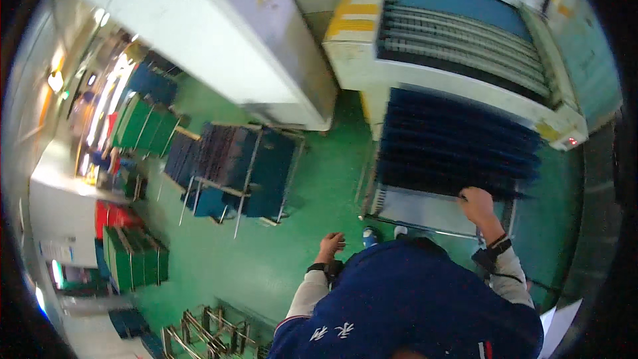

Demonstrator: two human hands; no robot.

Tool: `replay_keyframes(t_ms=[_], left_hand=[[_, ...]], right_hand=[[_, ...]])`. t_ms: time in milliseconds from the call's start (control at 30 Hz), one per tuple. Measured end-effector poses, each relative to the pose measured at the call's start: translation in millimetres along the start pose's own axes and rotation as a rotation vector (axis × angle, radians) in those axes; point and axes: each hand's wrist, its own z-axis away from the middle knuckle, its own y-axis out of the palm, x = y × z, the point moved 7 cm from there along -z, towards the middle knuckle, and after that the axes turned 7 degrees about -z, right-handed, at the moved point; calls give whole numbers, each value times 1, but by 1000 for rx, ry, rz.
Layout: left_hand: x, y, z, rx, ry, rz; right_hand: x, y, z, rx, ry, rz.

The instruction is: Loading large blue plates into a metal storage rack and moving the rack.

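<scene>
My right hand [477, 206] is closed, knuckles up, at the near edge of a row of dark blue panels [458, 143]. Whatever its fingers hold, if anything, is hidden beneath it. The panels stand in close rows on a wheeled rack [425, 209], whose pale base shows at the near end. My left hand [331, 244] hangs over the green floor to the left of the rack, its fingers loosely bent and partly apart, with nothing in it. Both wrists wear dark bands.
A white and yellow roller machine [359, 66] stands beyond the rack. To the left is another rack of dark panels [272, 173], beside a big white cabinet [239, 46]. Green crates [136, 259] stand farther left, and an metal frame rack [209, 332] is at the lower left.
</scene>
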Motion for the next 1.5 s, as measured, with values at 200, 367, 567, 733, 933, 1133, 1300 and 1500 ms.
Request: replay_keyframes(t_ms=[200, 367, 567, 733, 933, 1133, 1300, 1500], left_hand=[[20, -27, 20, -47, -49, 32], [44, -49, 28, -19, -52, 153], [68, -67, 17, -114, -140, 97], [88, -70, -17, -98, -106, 62], [50, -44, -20, -112, -64, -61], [24, -26, -25, -107, -25, -33], [29, -8, -33, -80, -13, -10], [23, 25, -42, -8, -55, 72]], right_hand=[[-4, -1, -18, -88, 85, 50], [-9, 7, -22, -79, 63, 106], [26, -31, 6, -170, -35, 134], [69, -113, 31, -141, -55, 143], [46, -202, 76, -526, -200, 145], [-57, -256, 85, -508, 151, -773], [-128, -243, 72, -725, 112, -1165], [-129, -191, 14, -573, -50, -1833]])
